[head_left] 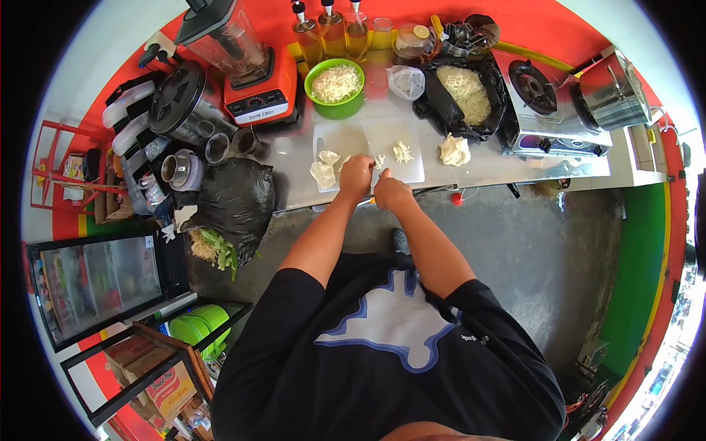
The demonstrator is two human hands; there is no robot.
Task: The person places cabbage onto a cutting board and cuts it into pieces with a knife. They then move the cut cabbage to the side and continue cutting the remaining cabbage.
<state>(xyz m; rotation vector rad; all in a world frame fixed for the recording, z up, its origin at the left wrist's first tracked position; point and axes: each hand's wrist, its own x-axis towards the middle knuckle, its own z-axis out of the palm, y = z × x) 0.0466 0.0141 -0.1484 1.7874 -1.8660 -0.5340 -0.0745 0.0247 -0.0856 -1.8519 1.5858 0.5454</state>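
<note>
A white cutting board (408, 170) lies at the front edge of the metal counter. My right hand (393, 192) is closed around the handle of a knife, its blade (368, 136) pointing away from me over the board. Close to the blade, my left hand (356, 176) has its fingers curled down on a pale, soft piece, mostly hidden under them. Pale flat pieces (323, 173) rest left of that hand. Thin cut strips (403, 152) form a small heap on the board's right side. A larger pale lump (455, 150) sits on the counter beyond the board.
Behind the board stands a green bowl (338, 110) with pale shreds. A red blender (259, 92) is at left, near a black plastic bag (234, 202). At right are an open black bag (496, 110) of shreds and a gas stove (551, 121). Oil bottles (332, 33) line the wall.
</note>
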